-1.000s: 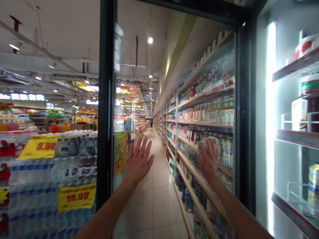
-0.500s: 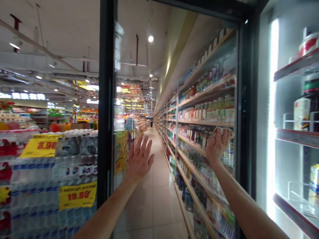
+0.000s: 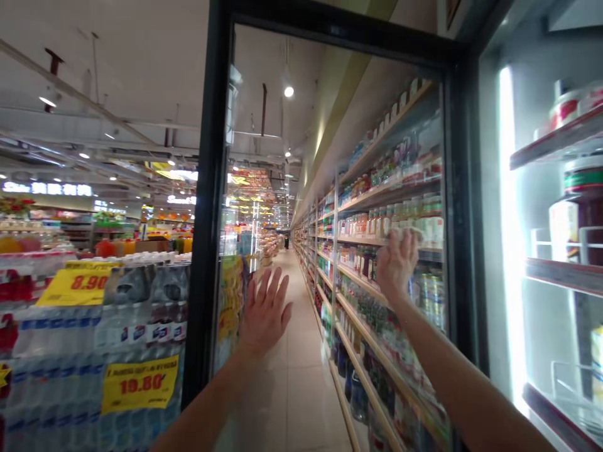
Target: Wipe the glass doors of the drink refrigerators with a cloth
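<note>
A glass door (image 3: 306,81) in a black frame stands swung out in front of me. Flat against its left part rests my left hand (image 3: 267,311), fingers spread, holding nothing. Higher up on the right side of the pane, my right hand (image 3: 396,263) presses a pale cloth (image 3: 406,235) to the glass. The cloth is partly covered by the fingers and a little blurred. Through the pane show long shelves of bottles (image 3: 372,223) and a tiled aisle floor (image 3: 264,408).
On the right is a lit refrigerated cabinet with shelves (image 3: 560,271) of bottles. Stacked packs of bottled water (image 3: 61,339) with yellow price signs (image 3: 140,384) stand left of the door. The door's black left edge (image 3: 207,207) runs upright between them and the glass.
My right hand has moved left and slightly up across the glass with the cloth. My left hand keeps its place on the pane. The view has tilted slightly.
</note>
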`<state>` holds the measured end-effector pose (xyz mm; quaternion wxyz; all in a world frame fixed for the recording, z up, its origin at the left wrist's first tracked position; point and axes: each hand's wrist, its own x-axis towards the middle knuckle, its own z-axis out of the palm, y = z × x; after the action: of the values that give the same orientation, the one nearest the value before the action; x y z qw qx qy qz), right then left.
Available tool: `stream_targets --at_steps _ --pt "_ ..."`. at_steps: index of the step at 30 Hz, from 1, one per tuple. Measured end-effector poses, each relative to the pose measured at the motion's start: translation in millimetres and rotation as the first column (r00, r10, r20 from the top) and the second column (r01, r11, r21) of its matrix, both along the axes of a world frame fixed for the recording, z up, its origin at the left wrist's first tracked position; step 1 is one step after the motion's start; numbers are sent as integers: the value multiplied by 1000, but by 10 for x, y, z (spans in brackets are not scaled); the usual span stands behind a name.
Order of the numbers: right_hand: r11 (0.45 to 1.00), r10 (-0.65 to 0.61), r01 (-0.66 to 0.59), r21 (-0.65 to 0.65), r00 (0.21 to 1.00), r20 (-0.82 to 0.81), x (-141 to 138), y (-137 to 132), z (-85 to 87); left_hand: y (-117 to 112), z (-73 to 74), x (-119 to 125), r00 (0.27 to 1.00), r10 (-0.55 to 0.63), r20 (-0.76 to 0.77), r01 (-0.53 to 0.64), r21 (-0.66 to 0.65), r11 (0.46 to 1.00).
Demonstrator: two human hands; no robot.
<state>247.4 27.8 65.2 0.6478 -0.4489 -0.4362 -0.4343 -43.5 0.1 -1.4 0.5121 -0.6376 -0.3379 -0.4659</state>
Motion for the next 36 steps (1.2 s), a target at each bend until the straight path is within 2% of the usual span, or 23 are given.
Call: stream_targets --at_steps 1,3,5,6,8,10,12,13,14,16,17,18,19,20,22,23,24,26,29,31,33,35,36 --pt "1000 5 -1 -29 987 160 -160 -25 -8 6 0 -4 1000 3 -1 -3 2 1000" --pt "996 32 13 -84 857 514 -409 -71 -62 13 1 -14 1000 -1 5 1 6 1000" --pt "995 43 27 -99 763 645 -425 -84 -88 3 6 -25 1000 -8 8 8 2 1000" --pt "996 32 27 -88 800 600 -344 -73 -66 -7 10 -28 1000 -8 5 8 -3 1000" --pt "999 -7 20 -37 949 315 -123 -25 53 -31 18 -28 1000 4 -8 -4 -10 1000" --pt "1000 -12 12 11 999 31 -30 17 208 -45 22 -20 1000 17 -16 -17 -9 1000" --pt "1000 3 -3 24 1000 -2 -198 11 299 -45 14 -8 1000 17 -6 -17 -1 1000" --pt "1000 11 -12 15 995 98 -362 -12 304 -41 6 -4 1000 14 -3 -14 2 1000" --pt "1000 19 -18 -5 965 260 -545 -41 287 -39 -3 -3 1000 11 -2 -11 2 1000" --pt "999 39 -14 -44 777 628 -843 -97 233 -46 -10 -21 1000 3 -4 -3 -1 1000" --pt "998 45 -7 -55 683 729 -909 -113 223 -58 -1 -41 1000 -2 -14 2 -4 1000" --pt "998 46 -3 -58 648 760 -908 -116 238 -76 21 -70 999 -7 -33 7 -9 1000" --pt "999 41 -5 -53 692 721 -853 -108 282 -97 60 -107 998 -11 -55 10 -14 1000" --pt "999 32 -11 -40 793 609 -766 -91 350 -120 116 -150 997 -12 -70 11 -17 1000" --pt "1000 22 -22 -2 965 259 -619 -52 518 -153 266 -242 999 -1 -44 0 -19 1000" --pt "1000 27 -29 11 991 128 -611 -44 587 -159 350 -285 1000 8 2 -8 -13 1000" --pt "999 35 -37 14 997 74 -663 -52 630 -158 430 -322 998 12 59 -12 -6 1000" --pt "998 55 -55 -4 978 202 -913 -111 625 -140 551 -369 989 5 149 -5 3 1000" --pt "998 64 -34 -60 774 629 -1259 -227 515 -119 609 -383 985 -18 169 15 17 1000" --pt "998 50 -1 -66 666 744 -1184 -256 520 -126 594 -375 987 -14 163 10 23 1000" --pt "999 26 8 -51 778 628 -881 -229 634 -143 575 -363 987 -4 163 1 17 1000" --pt "1000 14 -10 -15 956 294 -588 -171 788 -156 568 -353 986 9 168 -11 10 1000" --pt "1000 21 -21 2 989 147 -525 -147 842 -158 569 -349 986 17 169 -19 11 1000"
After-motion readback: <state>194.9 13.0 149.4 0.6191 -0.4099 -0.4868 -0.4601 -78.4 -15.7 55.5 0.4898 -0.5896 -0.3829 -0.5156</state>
